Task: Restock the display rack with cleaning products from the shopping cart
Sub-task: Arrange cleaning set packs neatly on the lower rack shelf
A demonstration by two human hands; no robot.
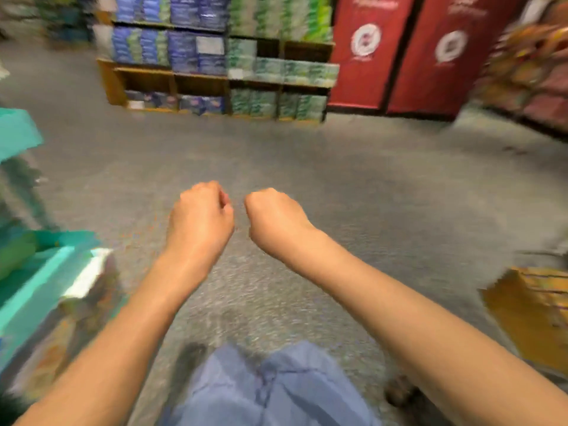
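My left hand [201, 216] and my right hand [275, 216] hang side by side over the grey floor in the middle of the head view, a small gap between them. Both have their fingers curled under and hold nothing. A wooden display rack [144, 73] stands across the aisle at the back, stacked with blue packs [196, 53] and green packs [276, 72]; some of its lower compartments look bare. The whole frame is motion-blurred. I cannot make out a shopping cart.
A teal-edged stand [33, 290] with blurred packs is close at my left. Red panels [399, 50] stand right of the rack, with a shelf of orange and red goods [528, 66] beyond. A yellow-brown box [528, 305] lies at my right. Grey floor [307, 155] stretches ahead.
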